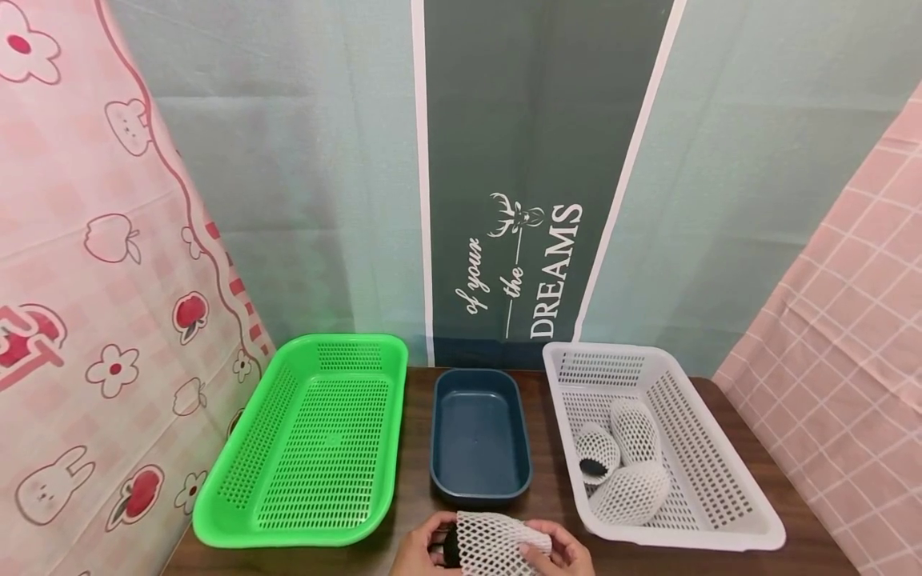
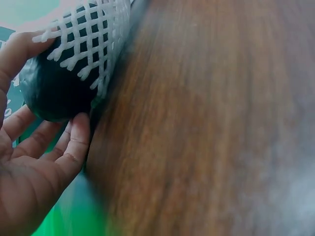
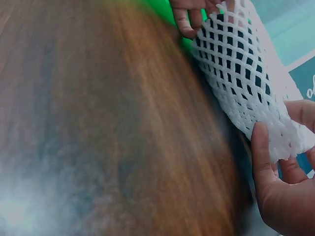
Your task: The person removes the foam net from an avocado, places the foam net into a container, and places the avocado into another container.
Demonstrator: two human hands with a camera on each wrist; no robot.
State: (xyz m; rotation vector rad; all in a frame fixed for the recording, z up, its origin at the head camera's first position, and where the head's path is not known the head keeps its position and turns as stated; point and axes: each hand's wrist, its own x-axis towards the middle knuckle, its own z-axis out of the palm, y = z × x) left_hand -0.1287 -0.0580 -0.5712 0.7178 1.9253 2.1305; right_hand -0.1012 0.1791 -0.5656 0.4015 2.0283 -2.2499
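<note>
A pink patterned cloth hangs farthest left, beyond the left hand. A bright green basket sits ahead and to the left of that hand. The left hand grips the bare end of a smooth dark object, thumb on one side, fingers on the other. The object lies between both hands, partly inside a white foam net. Just ahead is a dark blue tray. The right hand pinches the net's other end. Ahead and right of it, a white basket holds three net-wrapped pieces.
</note>
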